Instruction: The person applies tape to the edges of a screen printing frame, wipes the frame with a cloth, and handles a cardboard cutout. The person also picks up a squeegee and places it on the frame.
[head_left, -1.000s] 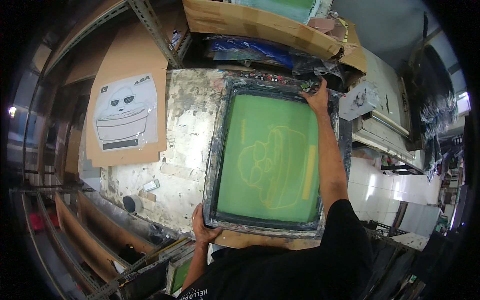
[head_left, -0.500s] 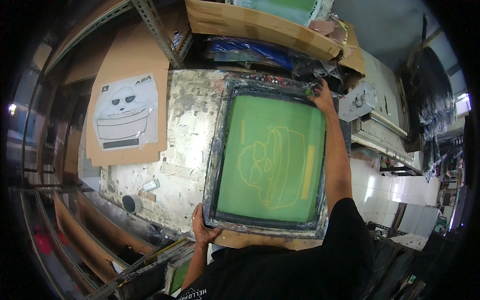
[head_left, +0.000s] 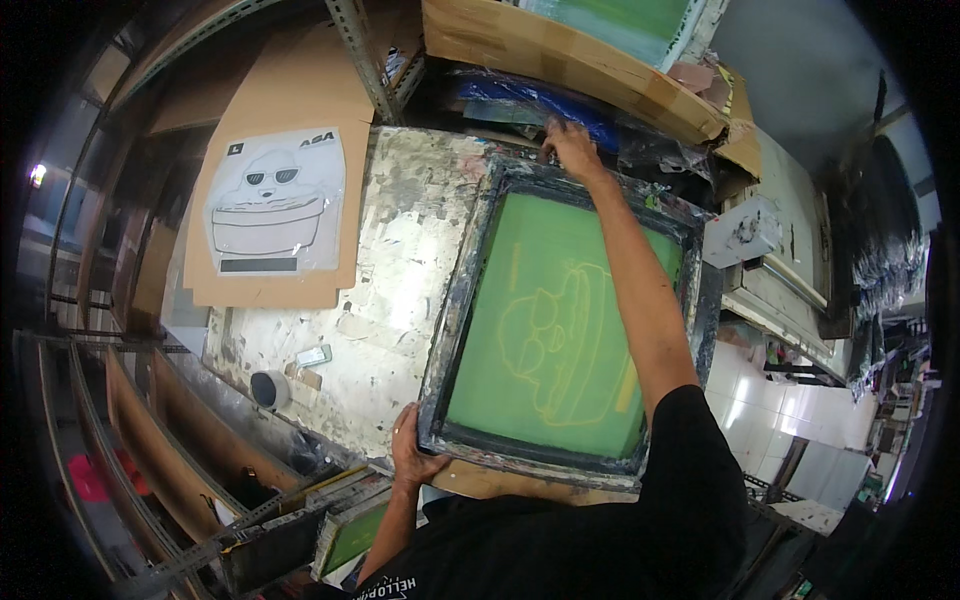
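A silk-screen frame (head_left: 460, 300) with dark, ink-stained wood lies on the worktable. Its green mesh (head_left: 490, 400) carries yellow outlines of a figure with sunglasses in a tub. At the near left corner, my left hand (head_left: 412, 452) grips the frame, thumb along the front edge and fingers up the side. My right hand (head_left: 572, 152) reaches across the mesh to just past the far edge of the frame. Its fingers are curled down and closed; whatever they hold is hidden.
To the left, a film sheet (head_left: 275, 205) with the same drawing lies on cardboard (head_left: 345, 240). A tape roll (head_left: 268, 390) and a small pale block (head_left: 314, 356) sit on the stained tabletop (head_left: 385, 250). Behind are blue plastic (head_left: 590, 125) and a cardboard strip (head_left: 580, 70). A white box (head_left: 742, 232) stands right.
My right hand has moved left along the frame's far edge, away from its far right corner. The frame looks turned slightly clockwise. My left hand keeps its grip.
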